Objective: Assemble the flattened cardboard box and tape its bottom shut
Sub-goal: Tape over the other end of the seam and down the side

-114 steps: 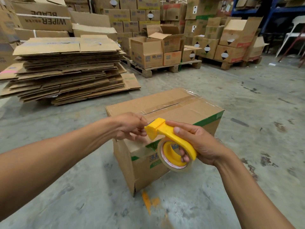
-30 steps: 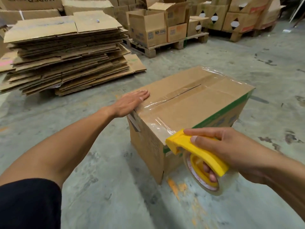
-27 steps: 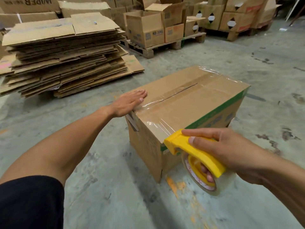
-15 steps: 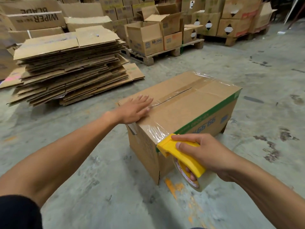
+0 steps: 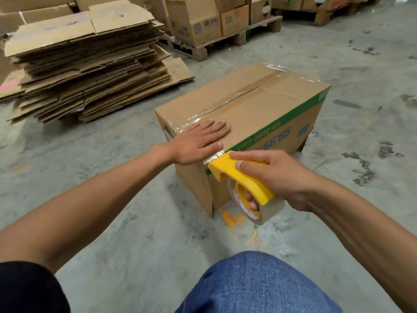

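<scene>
A brown cardboard box [image 5: 266, 105] with a green stripe stands on the concrete floor, its upturned face covered along the seam by clear tape [image 5: 228, 102]. My left hand [image 5: 200, 138] lies flat, fingers spread, on the near end of that face. My right hand [image 5: 277, 175] grips a yellow tape dispenser [image 5: 239, 177] holding a clear roll, pressed against the box's near top edge just below my left thumb. A short piece of tape runs from the dispenser's head to the edge.
A tall stack of flattened cardboard boxes [image 5: 85, 55] lies to the left rear. Made-up boxes sit on wooden pallets [image 5: 209, 46] behind. My knee in blue jeans [image 5: 259, 285] fills the bottom. An orange paint mark [image 5: 230, 219] is on the floor by the box corner.
My left hand slid from the box's left edge to the near end of its upturned face. The dispenser rose from the side up to the near top edge. The view tilted down.
</scene>
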A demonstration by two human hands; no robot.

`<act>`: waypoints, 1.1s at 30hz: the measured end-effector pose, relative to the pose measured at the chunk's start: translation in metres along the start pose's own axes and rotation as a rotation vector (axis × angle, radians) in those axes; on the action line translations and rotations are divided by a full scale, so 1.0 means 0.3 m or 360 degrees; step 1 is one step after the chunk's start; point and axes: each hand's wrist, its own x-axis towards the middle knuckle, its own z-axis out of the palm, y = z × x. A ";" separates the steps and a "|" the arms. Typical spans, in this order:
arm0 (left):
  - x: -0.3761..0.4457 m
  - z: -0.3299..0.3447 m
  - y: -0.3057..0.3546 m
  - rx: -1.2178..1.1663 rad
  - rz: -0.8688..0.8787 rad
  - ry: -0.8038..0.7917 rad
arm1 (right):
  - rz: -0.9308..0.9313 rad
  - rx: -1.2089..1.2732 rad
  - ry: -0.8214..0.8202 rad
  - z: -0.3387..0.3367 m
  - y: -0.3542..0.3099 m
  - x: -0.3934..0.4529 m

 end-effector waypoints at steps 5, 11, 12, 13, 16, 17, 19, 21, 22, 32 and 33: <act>-0.003 -0.004 0.007 -0.0013 -0.0013 -0.0004 | 0.0121 0.0002 -0.0076 -0.035 -0.012 -0.018; 0.009 -0.020 -0.006 -0.0047 -0.0064 -0.0058 | 0.0209 -0.0062 -0.0071 -0.075 0.014 -0.024; 0.008 -0.019 -0.004 -0.0029 -0.0055 -0.0073 | 0.0195 -0.0073 -0.0040 -0.073 0.018 -0.017; 0.006 -0.020 -0.004 -0.0008 -0.0043 -0.0094 | 0.0193 -0.0065 -0.0023 -0.071 0.019 -0.010; 0.013 -0.023 -0.010 0.0038 -0.0027 -0.0124 | 0.0396 -0.0099 0.0021 -0.092 0.048 0.071; 0.016 -0.024 -0.008 0.0047 -0.0032 -0.0123 | 0.0530 -0.0280 -0.0009 -0.097 0.071 0.103; 0.019 -0.023 0.005 0.0050 -0.0075 -0.0130 | 0.0780 -0.0998 -0.0164 -0.103 0.173 0.137; 0.026 -0.016 0.015 0.0065 -0.0110 -0.0149 | 0.0928 -0.1304 -0.0238 -0.109 0.310 0.126; 0.027 -0.016 0.023 0.0080 -0.0134 -0.0152 | 0.1026 -0.1209 -0.0273 -0.124 0.377 0.118; -0.062 0.093 0.110 0.0231 -0.0104 0.0448 | 0.0568 -0.1341 -0.0381 -0.175 0.480 0.145; -0.068 0.095 0.101 0.0223 -0.0058 0.0471 | 0.0510 -0.1484 -0.0444 -0.162 0.489 0.152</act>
